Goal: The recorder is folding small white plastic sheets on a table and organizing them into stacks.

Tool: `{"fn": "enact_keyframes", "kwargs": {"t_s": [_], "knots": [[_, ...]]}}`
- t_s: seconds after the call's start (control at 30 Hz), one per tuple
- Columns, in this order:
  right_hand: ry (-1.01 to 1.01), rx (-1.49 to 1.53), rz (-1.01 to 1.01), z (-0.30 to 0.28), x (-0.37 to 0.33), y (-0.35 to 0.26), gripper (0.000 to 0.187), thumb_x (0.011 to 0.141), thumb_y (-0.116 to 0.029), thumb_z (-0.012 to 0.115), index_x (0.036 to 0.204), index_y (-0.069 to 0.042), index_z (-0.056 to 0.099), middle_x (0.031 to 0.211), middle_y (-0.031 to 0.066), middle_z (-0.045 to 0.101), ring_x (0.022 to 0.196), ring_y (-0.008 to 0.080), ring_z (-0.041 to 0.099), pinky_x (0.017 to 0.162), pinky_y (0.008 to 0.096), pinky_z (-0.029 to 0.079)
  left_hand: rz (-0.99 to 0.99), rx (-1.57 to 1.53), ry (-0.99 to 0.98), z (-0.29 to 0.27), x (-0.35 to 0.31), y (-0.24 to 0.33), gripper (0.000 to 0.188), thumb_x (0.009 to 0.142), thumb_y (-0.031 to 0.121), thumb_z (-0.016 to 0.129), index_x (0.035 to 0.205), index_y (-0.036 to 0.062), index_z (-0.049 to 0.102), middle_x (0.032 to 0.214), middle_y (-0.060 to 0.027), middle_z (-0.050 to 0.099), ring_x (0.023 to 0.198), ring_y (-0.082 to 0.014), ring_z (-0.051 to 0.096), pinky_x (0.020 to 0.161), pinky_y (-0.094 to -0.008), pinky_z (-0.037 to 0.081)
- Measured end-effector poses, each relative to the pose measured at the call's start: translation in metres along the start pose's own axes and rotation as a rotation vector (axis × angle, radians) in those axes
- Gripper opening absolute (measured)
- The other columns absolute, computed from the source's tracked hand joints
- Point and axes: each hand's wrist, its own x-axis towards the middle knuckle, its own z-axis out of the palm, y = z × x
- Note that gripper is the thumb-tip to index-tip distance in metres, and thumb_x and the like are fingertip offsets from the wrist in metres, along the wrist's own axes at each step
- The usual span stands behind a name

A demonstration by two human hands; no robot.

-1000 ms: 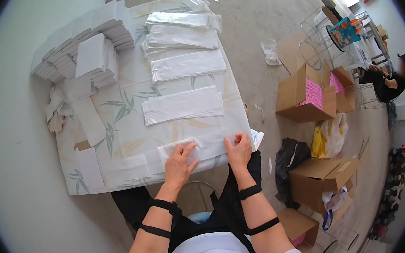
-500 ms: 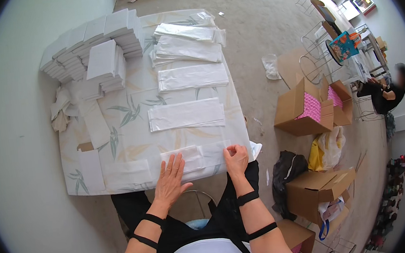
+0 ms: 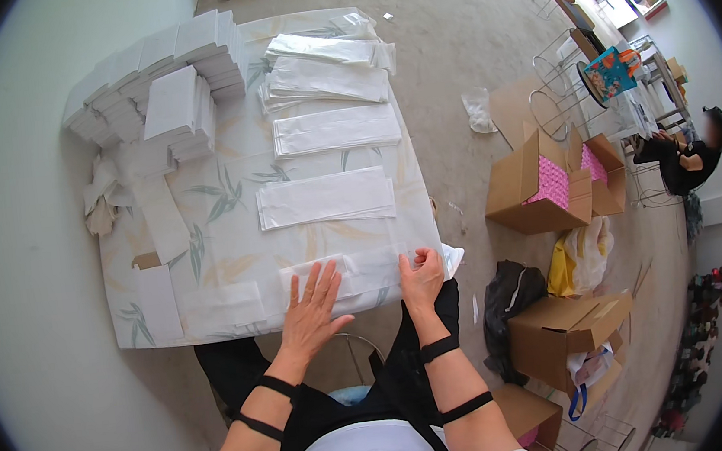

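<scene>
Left hand (image 3: pixel 310 307): fingers spread flat on white packet (image 3: pixel 349 280), near edge of table (image 3: pixel 238 259), likely steadying it; nothing gripped. Right hand (image 3: pixel 421 280): fingers curled at translucent strip (image 3: pixel 377 270), can't tell grip.

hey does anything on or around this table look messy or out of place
Yes: crumpled scraps, perhaps paper, at the left of the table look untidy beside neat white stacks; rumpled plastic lies loose on the floor to the right.

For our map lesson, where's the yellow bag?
In the head view, the yellow bag is on the floor, right of the table, between cardboard boxes.
</scene>
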Motion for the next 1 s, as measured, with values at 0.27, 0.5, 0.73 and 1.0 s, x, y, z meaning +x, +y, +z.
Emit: {"fn": "enact_keyframes", "kwargs": {"t_s": [0.27,0.5,0.73,1.0], "knots": [[-0.217,-0.083,0.057,0.002,0.001,0.006,0.019,0.078,-0.013,0.072,0.089,-0.002,0.061,0.086,0.0109,0.061,0.08,0.0289,0.06,0.073,0.0408,0.049,0.025,-0.046,-0.11,0.018,0.02,0.002,0.095,0.08,0.062,0.059,0.151,0.0067,0.027,0.161,-0.0091,0.015,0.149,-0.0284,0.007,0.12,-0.0532,0.001],[-0.231,0.361,0.197,-0.005,0.003,0.003,0.024,0.08,-0.008,0.07,0.098,0.002,0.058,0.078,0.0116,0.064,0.071,0.0232,0.063,0.069,0.0344,0.051,0.059,-0.054,-0.122,0.007,0.02,0.003,0.09,0.081,0.064,0.059,0.152,0.0178,0.028,0.161,-0.0097,0.015,0.149,-0.032,0.006,0.119,-0.0559,0.002],[-0.177,0.239,-0.054,-0.026,-0.012,-0.054,0.037,0.079,-0.005,0.073,0.112,-0.002,0.057,0.079,0.0075,0.064,0.066,0.0153,0.06,0.062,0.0284,0.049,-0.017,-0.275,0.069,-0.007,0.009,-0.008,0.078,0.087,0.055,0.06,0.146,0.0096,0.036,0.156,-0.0136,0.026,0.144,-0.0327,0.02,0.117,-0.0542,0.011],[-0.246,0.12,-0.544,0.002,-0.076,-0.1,0.046,0.076,-0.005,0.073,0.12,-0.006,0.058,0.083,0.0067,0.066,0.066,0.0234,0.062,0.061,0.034,0.051,-0.897,-1.749,0.334,-0.02,0.015,0.002,0.058,0.092,0.021,0.065,0.139,0.0012,0.036,0.106,-0.0111,0.062,0.094,-0.0152,0.059,0.083,-0.033,0.05]]}}
